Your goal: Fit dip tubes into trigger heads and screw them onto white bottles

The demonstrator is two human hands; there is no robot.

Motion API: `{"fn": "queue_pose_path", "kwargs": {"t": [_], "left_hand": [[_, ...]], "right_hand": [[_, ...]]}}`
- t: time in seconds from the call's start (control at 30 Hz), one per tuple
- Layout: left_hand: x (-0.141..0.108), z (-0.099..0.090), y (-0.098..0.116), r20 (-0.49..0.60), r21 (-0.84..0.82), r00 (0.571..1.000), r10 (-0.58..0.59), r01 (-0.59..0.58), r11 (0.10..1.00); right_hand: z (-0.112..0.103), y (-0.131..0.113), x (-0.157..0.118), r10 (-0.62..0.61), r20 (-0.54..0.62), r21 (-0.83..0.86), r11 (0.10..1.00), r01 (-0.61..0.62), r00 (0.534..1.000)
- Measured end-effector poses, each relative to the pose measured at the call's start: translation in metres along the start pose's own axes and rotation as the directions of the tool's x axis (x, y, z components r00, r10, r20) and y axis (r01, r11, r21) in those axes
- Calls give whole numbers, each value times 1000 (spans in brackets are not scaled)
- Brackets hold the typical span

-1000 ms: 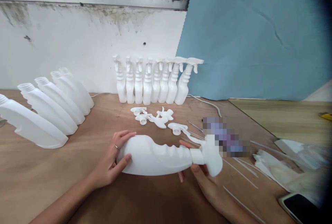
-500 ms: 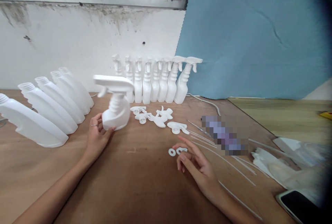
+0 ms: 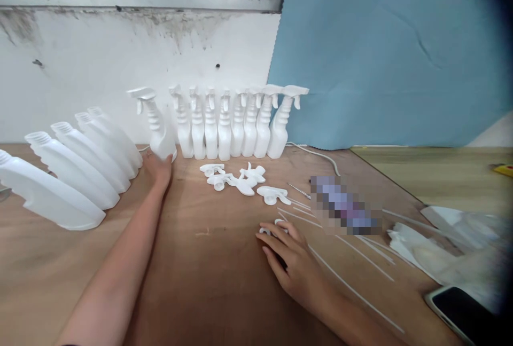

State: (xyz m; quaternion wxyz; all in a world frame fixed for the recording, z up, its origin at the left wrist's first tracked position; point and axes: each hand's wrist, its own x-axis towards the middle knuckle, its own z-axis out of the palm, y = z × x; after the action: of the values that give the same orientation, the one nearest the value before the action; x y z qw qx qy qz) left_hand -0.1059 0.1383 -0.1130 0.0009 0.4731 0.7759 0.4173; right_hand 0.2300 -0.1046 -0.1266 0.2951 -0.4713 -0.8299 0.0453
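At the left end of the row by the wall, my left hand [image 3: 158, 168] grips the base of a white spray bottle [image 3: 160, 135], which stands upright with its trigger head on. Some of the fingers are hidden behind the bottle. My right hand [image 3: 294, 255] is open over the table, fingers apart, just above or touching small white washers [image 3: 264, 231], which it partly covers. Several white trigger sprayer heads [image 3: 273, 194] lie loose in the middle. Thin white tubes [image 3: 352, 292] spread out to the right of my right hand.
Several white spray bottles [image 3: 224, 132] stand along the wall. On the left is a row of white bottles without heads [image 3: 76, 196]. A thin pointed tool [image 3: 298, 191], a blurred-out object [image 3: 344, 204], plastic bags [image 3: 425, 250] and a phone [image 3: 460, 314] lie to the right.
My left hand has moved the spray bottle away from me to the wall, beside the standing row. My right hand has turned palm down and its fingers have come over the washers.
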Motion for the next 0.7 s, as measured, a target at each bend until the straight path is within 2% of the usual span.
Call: {"fn": "queue_pose_path", "kwargs": {"t": [0.1, 0.2, 0.3, 0.47, 0.6, 0.67, 0.7], "left_hand": [[9, 17, 7, 13, 12, 1000, 2, -2, 1000], [12, 26, 10, 82, -15, 993, 89, -88, 996], [13, 27, 7, 135, -59, 978, 160, -153, 986], [13, 24, 0, 136, -122, 975, 176, -160, 980], [-5, 19, 1, 43, -154, 976, 213, -204, 967], [-26, 11, 8, 41, -182, 947, 317, -305, 935], [-38, 7, 12, 64, -204, 916, 397, -377, 903]], "right_hand": [[2, -3, -1, -12, 6, -2, 1000, 13, 1000], [1, -5, 0, -7, 16, 13, 1000, 7, 1000], [1, -4, 1, 13, 10, 15, 1000, -13, 1000], [3, 3, -1, -22, -31, 17, 1000, 22, 999], [3, 6, -1, -74, -58, 63, 995, 78, 996], [3, 5, 0, -80, -55, 108, 990, 85, 995], [2, 4, 0, -73, -53, 134, 988, 80, 996]]}}
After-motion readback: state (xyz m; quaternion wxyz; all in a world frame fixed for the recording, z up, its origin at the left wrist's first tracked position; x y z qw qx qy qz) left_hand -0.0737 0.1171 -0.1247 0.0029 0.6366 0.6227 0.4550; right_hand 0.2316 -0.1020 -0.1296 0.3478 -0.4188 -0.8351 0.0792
